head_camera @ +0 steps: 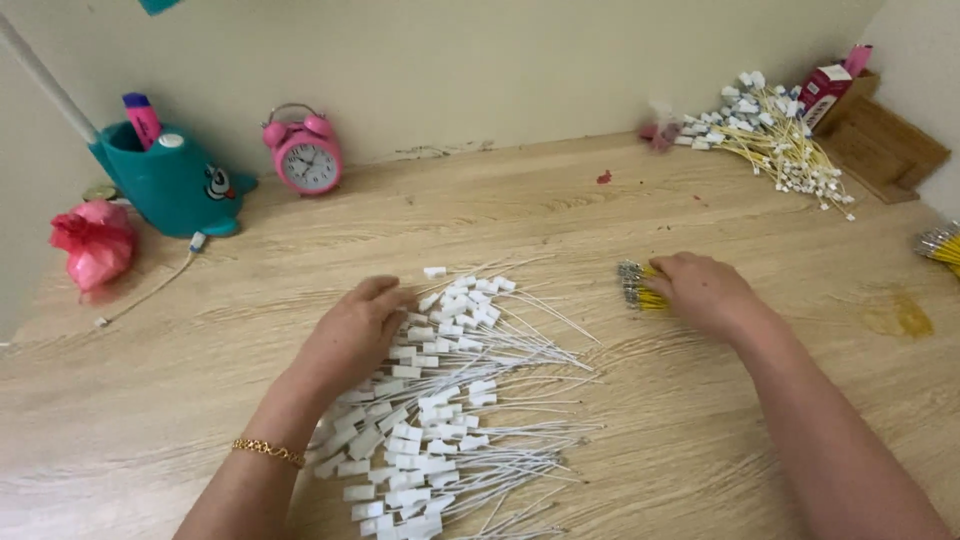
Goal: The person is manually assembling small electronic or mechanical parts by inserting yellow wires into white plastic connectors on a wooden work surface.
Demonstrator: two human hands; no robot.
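My left hand (352, 330) lies palm down on the left side of a spread of several white tags with thin white cords (450, 400) on the wooden table (180, 390). Its fingers touch the upper tags, and I cannot tell if it grips one. My right hand (708, 290) rests over a small bundle of yellow cords with metal ends (633, 286), fingers curled on it. A gold bracelet sits on my left wrist.
A pile of yellow cords with white tags (775, 135) lies at the back right beside a red box (825, 90) and a wooden board (885, 150). More yellow cords (942, 243) reach in from the right edge. A pink alarm clock (304, 152), teal holder (170, 185) and pink bag (95, 245) stand at the back left.
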